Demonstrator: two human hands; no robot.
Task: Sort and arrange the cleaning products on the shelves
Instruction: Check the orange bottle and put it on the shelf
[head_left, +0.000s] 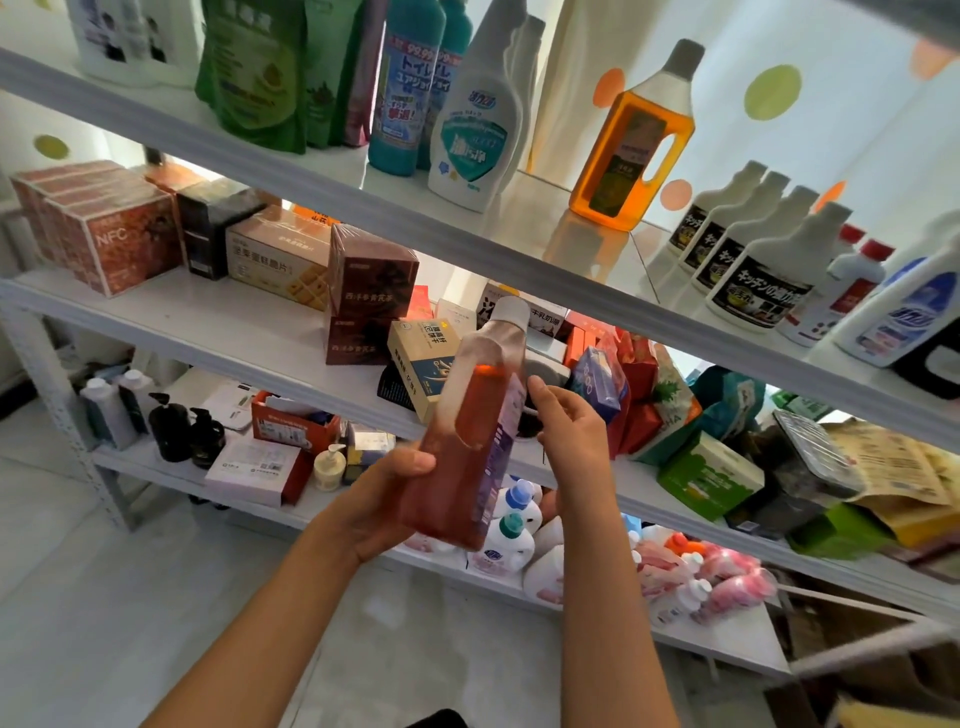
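My left hand grips the lower part of a bottle of amber liquid with a white cap and a purple label, tilted in front of the shelves. My right hand touches the bottle's right side with loosely bent fingers. On the top shelf stands a similar orange bottle with a handle, with bare shelf between it and a white spray-type bottle.
Green refill pouches and blue bottles stand on the top shelf at left, a row of white bottles with black labels at right. Boxes fill the middle shelf, and bottles and pouches fill the lower ones.
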